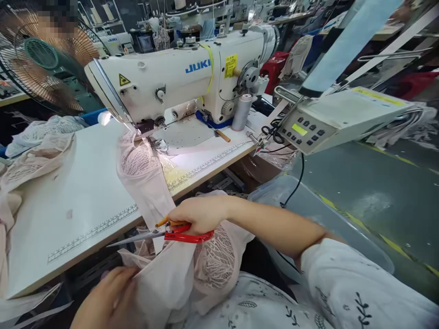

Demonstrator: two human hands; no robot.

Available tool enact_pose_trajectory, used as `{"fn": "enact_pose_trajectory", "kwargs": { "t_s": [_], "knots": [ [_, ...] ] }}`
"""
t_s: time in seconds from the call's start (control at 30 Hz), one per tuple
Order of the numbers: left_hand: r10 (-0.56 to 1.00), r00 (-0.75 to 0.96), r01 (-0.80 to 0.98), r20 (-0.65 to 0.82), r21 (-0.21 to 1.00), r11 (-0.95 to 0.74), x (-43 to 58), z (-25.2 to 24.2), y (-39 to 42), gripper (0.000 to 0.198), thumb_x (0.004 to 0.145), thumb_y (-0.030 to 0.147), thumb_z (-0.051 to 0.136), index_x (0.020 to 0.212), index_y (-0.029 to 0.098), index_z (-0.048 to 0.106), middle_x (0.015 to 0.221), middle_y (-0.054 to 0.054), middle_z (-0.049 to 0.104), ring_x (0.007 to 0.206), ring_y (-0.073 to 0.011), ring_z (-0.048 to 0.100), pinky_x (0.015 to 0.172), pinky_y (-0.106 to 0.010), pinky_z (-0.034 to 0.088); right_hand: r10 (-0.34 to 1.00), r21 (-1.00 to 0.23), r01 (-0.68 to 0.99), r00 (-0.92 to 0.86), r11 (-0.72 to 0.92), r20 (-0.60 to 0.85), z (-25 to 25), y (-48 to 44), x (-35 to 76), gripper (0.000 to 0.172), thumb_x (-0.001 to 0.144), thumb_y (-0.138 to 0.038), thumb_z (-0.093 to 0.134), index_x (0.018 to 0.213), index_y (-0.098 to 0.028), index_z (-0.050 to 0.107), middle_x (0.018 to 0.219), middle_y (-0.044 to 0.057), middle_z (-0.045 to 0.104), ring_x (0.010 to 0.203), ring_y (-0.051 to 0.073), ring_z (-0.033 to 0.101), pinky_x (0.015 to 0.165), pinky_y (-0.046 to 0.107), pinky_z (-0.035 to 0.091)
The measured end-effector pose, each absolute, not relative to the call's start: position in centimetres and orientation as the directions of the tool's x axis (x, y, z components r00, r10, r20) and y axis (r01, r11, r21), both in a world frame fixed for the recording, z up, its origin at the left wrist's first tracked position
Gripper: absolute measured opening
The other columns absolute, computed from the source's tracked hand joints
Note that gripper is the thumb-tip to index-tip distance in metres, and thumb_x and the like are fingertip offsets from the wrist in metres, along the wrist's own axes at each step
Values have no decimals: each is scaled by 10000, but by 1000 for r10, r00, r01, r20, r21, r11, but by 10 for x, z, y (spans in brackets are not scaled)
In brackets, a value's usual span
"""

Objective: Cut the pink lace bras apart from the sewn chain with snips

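Note:
My right hand is closed around red-handled scissors, whose blades point left over the table's front edge. A pale pink lace garment runs from under the needle of the white JUKI sewing machine down across the table edge into my lap. My left hand, blurred at the bottom, grips the lower part of that pink fabric below the scissors.
The white table has a printed ruler along its front edge. Heaps of pink and white lace lie at the left. A control box juts out on the right, a fan stands behind, and a clear plastic bin sits beside my arm.

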State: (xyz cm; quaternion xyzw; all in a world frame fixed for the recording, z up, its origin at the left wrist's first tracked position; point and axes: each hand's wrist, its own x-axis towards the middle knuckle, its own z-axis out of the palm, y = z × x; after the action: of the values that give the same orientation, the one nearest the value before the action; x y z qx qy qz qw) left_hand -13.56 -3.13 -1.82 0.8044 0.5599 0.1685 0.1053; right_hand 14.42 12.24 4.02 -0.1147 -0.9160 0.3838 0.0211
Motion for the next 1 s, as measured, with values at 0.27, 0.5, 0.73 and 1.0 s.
{"fn": "enact_pose_trajectory", "kwargs": {
  "t_s": [0.27,0.5,0.73,1.0],
  "knots": [
    [903,163,809,397,470,-352,-55,-9,-18,201,856,339,538,1023,243,595,890,-50,686,816,-227,652,713,-312,516,143,-726,157,-986,669,-82,62,110,121,261,755,-159,526,647,-215,295,606,-50,404,573,123,377,546,258,288],
    [985,-163,381,-51,918,111,-50,-6,-6,212,714,395,696,696,198,620,723,-23,630,685,-176,571,602,-242,456,101,-798,147,-989,585,-109,48,132,116,167,726,-146,542,675,-197,391,579,-64,466,557,113,431,541,248,323],
    [918,-234,-179,-321,942,284,-51,-2,-3,322,553,367,842,590,164,594,748,-20,631,727,-155,544,586,-183,423,157,-864,195,-978,465,-136,55,140,119,97,776,-191,528,699,-176,471,558,-57,523,537,101,484,505,229,345],
    [886,-216,-280,-410,896,346,-55,0,0,320,516,320,874,591,163,605,745,-11,646,710,-148,559,585,-180,436,139,-824,188,-981,534,-134,60,137,114,156,738,-113,520,635,-184,428,548,-60,487,515,100,453,507,242,351]
  ]
}}
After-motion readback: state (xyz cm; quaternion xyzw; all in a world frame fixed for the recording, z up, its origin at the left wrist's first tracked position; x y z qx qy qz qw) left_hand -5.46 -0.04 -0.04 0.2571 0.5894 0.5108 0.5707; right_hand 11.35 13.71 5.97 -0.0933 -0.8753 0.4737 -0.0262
